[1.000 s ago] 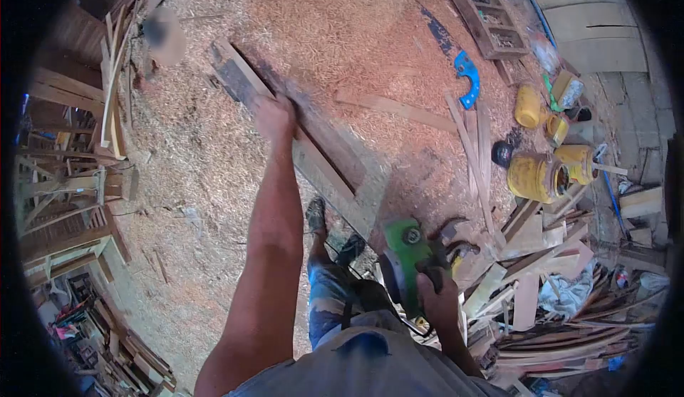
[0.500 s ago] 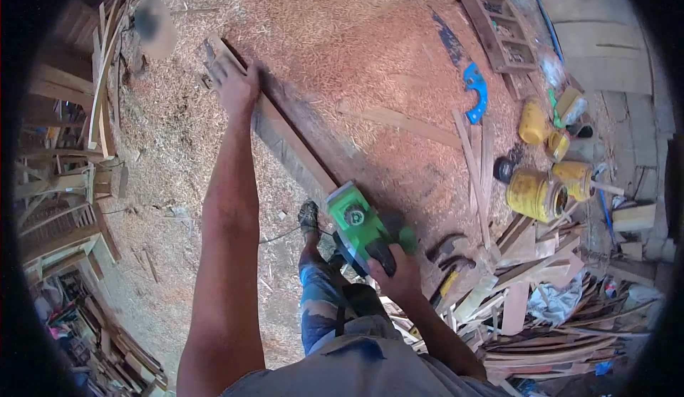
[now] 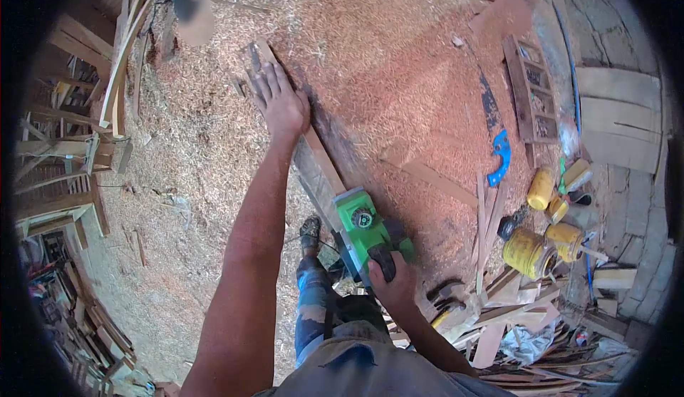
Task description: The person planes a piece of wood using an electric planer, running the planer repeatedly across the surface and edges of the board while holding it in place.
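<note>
Timber (image 3: 325,162), narrow, brown, lay mid-frame under the flattened left hand (image 3: 285,110); the right hand (image 3: 395,283) clasped a boxy green planer (image 3: 365,236), dial (image 3: 362,217) markings illegible.

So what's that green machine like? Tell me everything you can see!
The green machine looks like a handheld power planer. It's bright green, seemingly hard plastic, with a round dark dial on top near the front and a black handle behind that, gripped by the right hand. It appears to rest on a long wooden strip, its front pointing toward the left hand. I can't tell whether it's running.
</note>
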Demonstrator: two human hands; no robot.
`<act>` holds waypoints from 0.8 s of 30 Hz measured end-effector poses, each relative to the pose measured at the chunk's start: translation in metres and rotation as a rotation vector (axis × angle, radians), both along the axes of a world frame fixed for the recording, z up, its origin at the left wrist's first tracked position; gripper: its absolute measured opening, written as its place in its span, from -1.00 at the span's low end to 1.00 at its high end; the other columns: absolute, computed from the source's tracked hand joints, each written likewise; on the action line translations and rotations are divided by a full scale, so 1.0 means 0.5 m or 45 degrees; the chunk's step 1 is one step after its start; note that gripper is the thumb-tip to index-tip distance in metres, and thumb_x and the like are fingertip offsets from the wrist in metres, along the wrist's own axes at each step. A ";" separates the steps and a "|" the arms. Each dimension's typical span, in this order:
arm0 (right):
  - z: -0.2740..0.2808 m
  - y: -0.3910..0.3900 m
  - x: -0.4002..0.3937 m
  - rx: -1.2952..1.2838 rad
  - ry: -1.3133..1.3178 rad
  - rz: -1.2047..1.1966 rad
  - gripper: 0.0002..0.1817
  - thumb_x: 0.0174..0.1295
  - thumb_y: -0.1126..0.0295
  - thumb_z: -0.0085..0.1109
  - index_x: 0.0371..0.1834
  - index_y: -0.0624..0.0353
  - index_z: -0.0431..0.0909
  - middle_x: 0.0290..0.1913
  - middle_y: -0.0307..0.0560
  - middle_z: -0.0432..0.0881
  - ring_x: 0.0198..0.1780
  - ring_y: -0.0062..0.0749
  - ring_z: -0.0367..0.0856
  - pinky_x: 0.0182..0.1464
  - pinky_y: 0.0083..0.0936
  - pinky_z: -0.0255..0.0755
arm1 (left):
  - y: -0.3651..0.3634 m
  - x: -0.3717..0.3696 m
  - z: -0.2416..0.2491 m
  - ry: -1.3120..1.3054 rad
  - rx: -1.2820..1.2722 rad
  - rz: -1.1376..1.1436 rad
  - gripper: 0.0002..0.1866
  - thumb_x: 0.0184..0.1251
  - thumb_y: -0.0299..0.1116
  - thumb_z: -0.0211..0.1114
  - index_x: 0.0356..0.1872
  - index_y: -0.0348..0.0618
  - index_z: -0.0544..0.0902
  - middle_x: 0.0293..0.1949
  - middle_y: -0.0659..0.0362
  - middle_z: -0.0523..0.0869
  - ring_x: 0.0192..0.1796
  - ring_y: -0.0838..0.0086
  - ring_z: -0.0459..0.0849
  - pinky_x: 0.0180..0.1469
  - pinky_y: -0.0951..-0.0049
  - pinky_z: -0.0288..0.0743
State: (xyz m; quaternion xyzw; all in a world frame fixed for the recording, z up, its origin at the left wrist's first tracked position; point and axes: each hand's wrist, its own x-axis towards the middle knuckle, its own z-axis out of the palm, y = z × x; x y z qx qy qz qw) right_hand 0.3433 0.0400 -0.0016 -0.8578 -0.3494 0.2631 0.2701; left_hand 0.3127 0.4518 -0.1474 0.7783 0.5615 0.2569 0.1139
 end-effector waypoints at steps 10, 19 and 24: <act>-0.021 0.303 0.017 0.088 -0.167 0.048 -0.44 0.37 -0.10 0.38 -0.03 0.28 0.64 -0.31 0.33 0.74 -0.21 0.35 0.76 -0.12 0.08 0.62 | 0.026 -0.051 0.049 -0.022 -0.097 -0.071 -0.32 0.68 0.08 -0.17 0.62 -0.11 0.36 0.66 0.03 0.33 0.59 -0.15 0.40 0.65 -0.43 -0.18; 0.006 0.546 0.031 0.246 -0.075 0.105 -0.38 0.40 -0.14 0.31 -0.05 0.35 0.67 -0.22 0.43 0.75 -0.12 0.39 0.76 -0.04 0.11 0.62 | 0.132 -0.133 0.019 -0.079 -0.094 -0.316 -0.38 0.74 0.10 -0.25 0.42 0.00 0.62 0.45 0.05 0.61 0.50 -0.03 0.52 0.62 -0.35 -0.07; -0.022 0.542 0.029 0.323 -0.267 0.094 -0.46 0.36 -0.10 0.37 -0.13 0.28 0.74 -0.24 0.34 0.77 -0.10 0.34 0.74 -0.04 0.06 0.58 | -0.191 -0.146 0.155 -0.448 0.090 -0.072 -0.76 0.63 -0.30 0.12 -0.07 -0.29 0.62 -0.14 -0.13 0.63 -0.08 -0.10 0.56 0.03 -0.04 0.38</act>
